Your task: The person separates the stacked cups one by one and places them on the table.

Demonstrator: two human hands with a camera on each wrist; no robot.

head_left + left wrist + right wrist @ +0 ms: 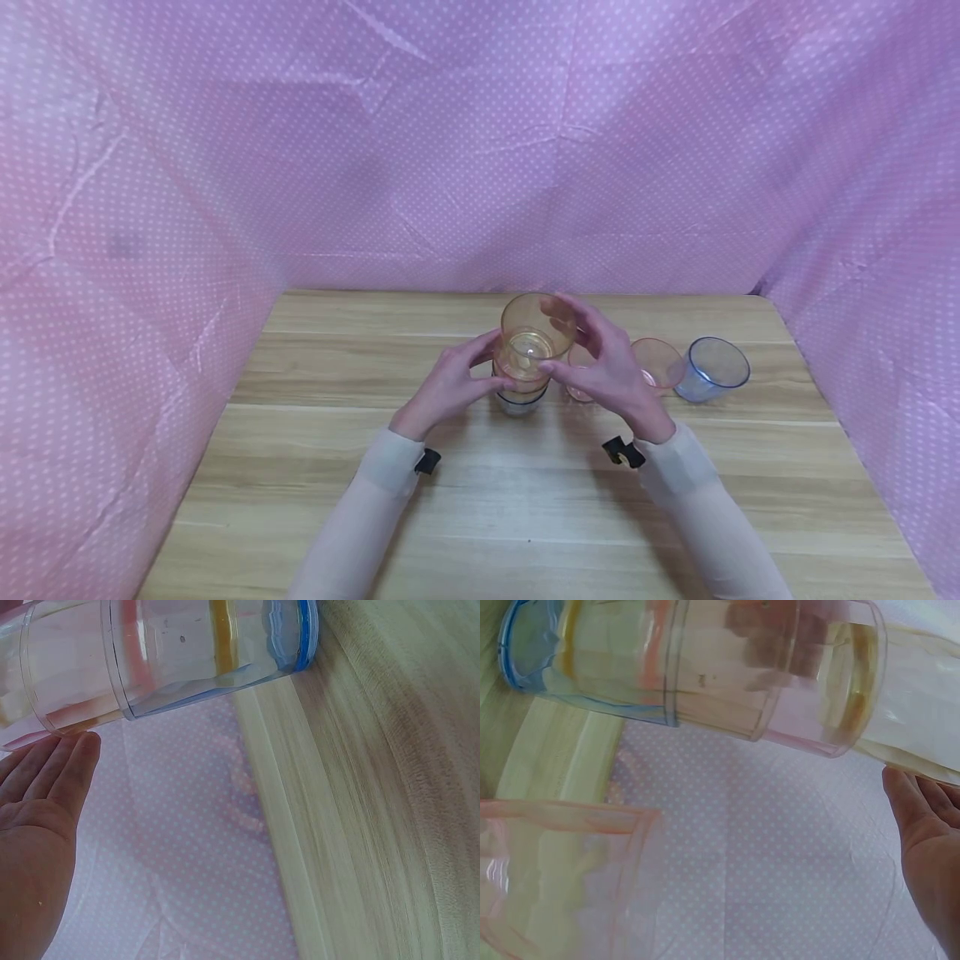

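A stack of clear tinted cups stands upright on the table, with a blue cup [202, 686] at its base and yellow and pink tints nested above. My left hand [453, 379] grips the upper part of the stack around a pink cup [810, 716], thumb on the near side and fingers behind. At the top, my right hand [611, 358] holds a yellow cup [534, 315] between thumb and fingers. Its base sits inside the pink cup in the right wrist view, and its mouth faces up. The left fingers [71, 769] lie along the stack's side.
Right of the stack stand a pink cup [579, 385], partly hidden by the right hand, another pink cup [660, 358] and a blue cup [716, 367]. The wooden table [480, 508] is enclosed by pink dotted cloth [450, 167] at the back and sides.
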